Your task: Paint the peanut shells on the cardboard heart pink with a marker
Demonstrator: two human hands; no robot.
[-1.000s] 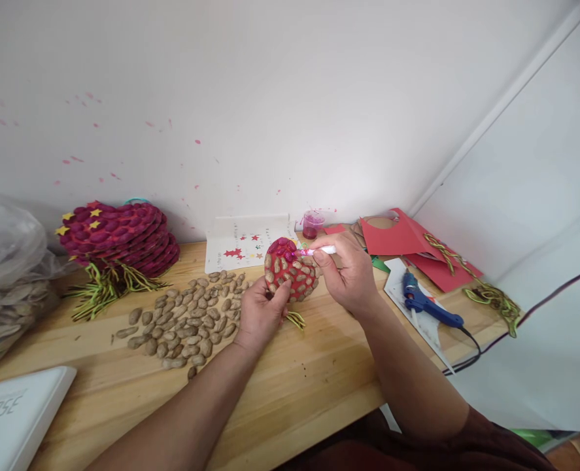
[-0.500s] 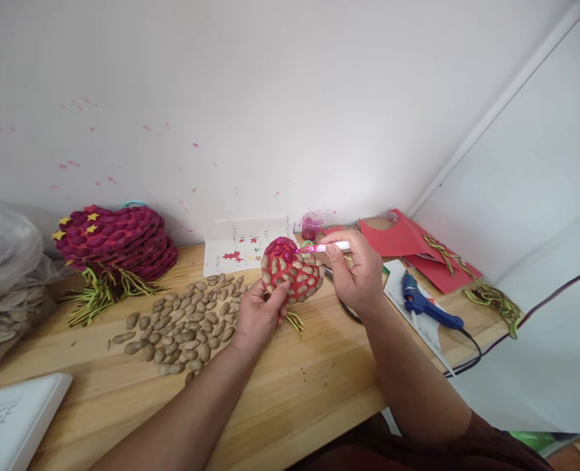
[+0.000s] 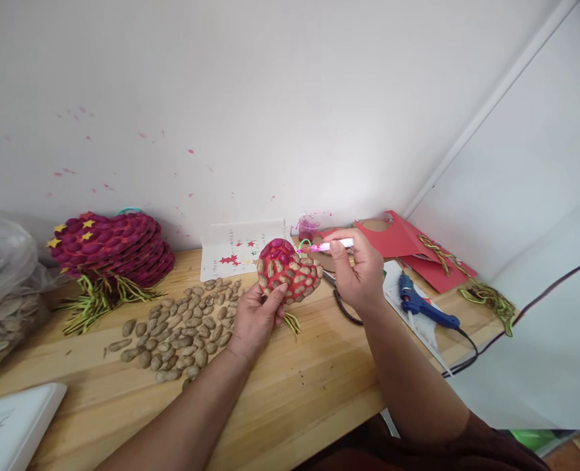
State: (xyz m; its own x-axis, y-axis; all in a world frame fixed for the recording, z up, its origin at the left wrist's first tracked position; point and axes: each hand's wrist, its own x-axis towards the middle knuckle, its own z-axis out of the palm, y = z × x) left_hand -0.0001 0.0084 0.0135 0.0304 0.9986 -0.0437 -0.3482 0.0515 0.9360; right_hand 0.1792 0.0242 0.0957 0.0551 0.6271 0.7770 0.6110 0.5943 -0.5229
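Observation:
My left hand [image 3: 256,318] grips the lower edge of a red heart-shaped piece [image 3: 286,270] covered with peanut shells, held tilted above the wooden table [image 3: 299,386]. A few shells at its top are painted magenta. My right hand [image 3: 356,271] pinches a white-handled brush [image 3: 329,246] whose pink tip points at the piece's upper right edge. A small cup of pink paint [image 3: 308,227] stands just behind, by the wall.
Loose peanut shells [image 3: 182,330] lie left of my hands. A stack of painted magenta pieces [image 3: 110,242] sits far left, a plastic bag [image 3: 2,281] beyond it. Star sticker sheet [image 3: 238,248], scissors [image 3: 343,307], blue glue gun [image 3: 424,304], red card [image 3: 407,239], white box [image 3: 10,425].
My right hand drew the brush back to the right, off the top shells of the piece. The left hand kept holding the piece.

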